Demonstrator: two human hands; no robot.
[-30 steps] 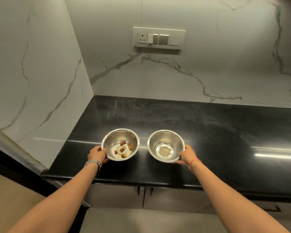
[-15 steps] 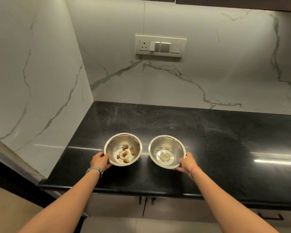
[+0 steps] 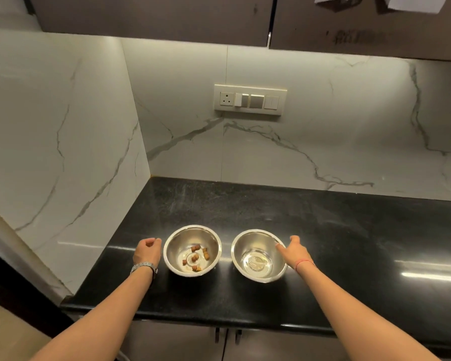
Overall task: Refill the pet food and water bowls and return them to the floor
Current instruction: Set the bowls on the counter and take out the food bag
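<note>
Both hands have let go of the bowls since half a second ago. My left hand (image 3: 147,250) now sits just beside the food bowl (image 3: 192,250) at its 9 o'clock, apart from the rim, its grip loosely curled on nothing. My right hand (image 3: 294,252) rests at the water bowl's (image 3: 258,255) 3 o'clock, grip spread, fingertips at the rim; I cannot tell whether they touch it. Each bowl stands upright, mouth up, near the front of the black bench (image 3: 323,230). Round as they are, I make out no long axis. A few brown kibble pieces (image 3: 198,255) lie in the food bowl. Water level is hard to read against the steel.
</note>
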